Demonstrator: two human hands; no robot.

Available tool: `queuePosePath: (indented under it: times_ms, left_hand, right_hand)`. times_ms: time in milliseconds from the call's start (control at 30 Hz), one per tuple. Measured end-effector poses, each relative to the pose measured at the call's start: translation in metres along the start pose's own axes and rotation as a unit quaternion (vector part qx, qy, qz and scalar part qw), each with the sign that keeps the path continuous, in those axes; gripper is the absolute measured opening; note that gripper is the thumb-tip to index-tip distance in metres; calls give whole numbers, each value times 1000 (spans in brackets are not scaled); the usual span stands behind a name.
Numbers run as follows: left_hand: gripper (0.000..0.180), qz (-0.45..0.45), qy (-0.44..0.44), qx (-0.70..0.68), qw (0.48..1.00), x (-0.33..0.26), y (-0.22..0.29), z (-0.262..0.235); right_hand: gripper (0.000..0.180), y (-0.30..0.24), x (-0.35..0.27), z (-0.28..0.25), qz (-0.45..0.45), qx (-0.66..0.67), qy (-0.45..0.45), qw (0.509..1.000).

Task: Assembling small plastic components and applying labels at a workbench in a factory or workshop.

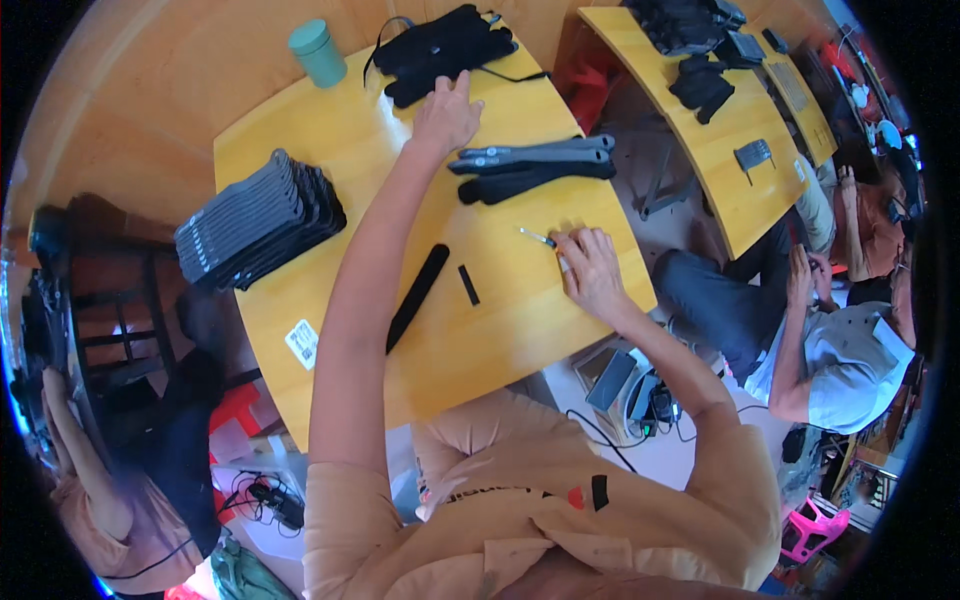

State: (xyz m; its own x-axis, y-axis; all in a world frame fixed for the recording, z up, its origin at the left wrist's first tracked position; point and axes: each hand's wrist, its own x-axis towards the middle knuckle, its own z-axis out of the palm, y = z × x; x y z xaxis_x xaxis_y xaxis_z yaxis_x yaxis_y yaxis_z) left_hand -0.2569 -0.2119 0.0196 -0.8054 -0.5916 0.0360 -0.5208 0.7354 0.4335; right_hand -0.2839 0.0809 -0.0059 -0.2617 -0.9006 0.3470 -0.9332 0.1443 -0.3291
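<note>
My left hand (pixel 446 115) reaches across the table (pixel 510 350) to its far side. Its fingers are stretched out and touch the near edge of a pile of black fabric pieces (pixel 440 50) with straps. Near the right edge, my right hand (pixel 592 268) rests low over the table, its fingers closed round a small slim tool (pixel 537 237) with a metal tip pointing left. Most of the tool's handle is hidden by the fingers. Between the hands lies a short stack of grey-and-black strips (pixel 535 165). A long black strip (pixel 418 298) and a short black strip (pixel 469 285) lie nearer me.
A tall stack of folded grey-and-black pieces (pixel 262 220) stands at the left. A green canister (pixel 318 53) stands at the far left corner, and a white label (pixel 302 344) lies near the left edge. People sit on both sides; another table (pixel 715 150) is at the right.
</note>
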Motion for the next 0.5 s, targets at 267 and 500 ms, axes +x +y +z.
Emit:
queuePosePath:
  times_ms: [267,500]
  left_hand:
    - [38,102,17,-324,941,-165,35,-88]
    - [27,-47,-412,-409,813,-386,45,-103]
  right_hand:
    - [35,-3,-2,-1,-16,-4,18,1000]
    - [28,-7,-12,-1,-28,-15,49,998]
